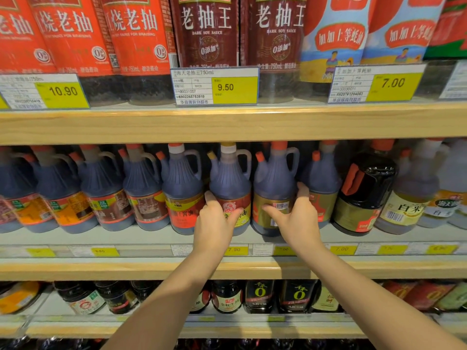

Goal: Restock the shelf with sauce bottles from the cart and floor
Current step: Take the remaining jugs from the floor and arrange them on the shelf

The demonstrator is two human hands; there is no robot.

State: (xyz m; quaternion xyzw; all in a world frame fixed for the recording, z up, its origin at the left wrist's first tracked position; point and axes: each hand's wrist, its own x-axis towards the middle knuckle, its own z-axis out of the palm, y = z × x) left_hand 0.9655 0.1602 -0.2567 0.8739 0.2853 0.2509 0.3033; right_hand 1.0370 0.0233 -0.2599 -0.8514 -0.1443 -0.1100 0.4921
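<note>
Your two bare arms reach up and away from you to the middle shelf.

Your left hand holds the yellow-cap bottle. Its fingers curl around the left side of the bottle and its thumb lies across the red and yellow label, so the bottle is pinched between them. It looks like you hold it this way to slide it straight or turn its label to the front.

Your right hand is on the next bottle, the gold-label bottle. The thumb is spread out to the left across the label, and the other fingers reach round the right side. The fingers are wide apart but wrapped on the bottle, maybe to keep it from tipping while you move its neighbor.

Both bottles stand upright at the front of the row, touching each other. More dark bottles stand behind and beside them.

Farther up is the top shelf with tall red bottles and a price tag that says 9.50.

No cart or floor can be seen here.
</note>
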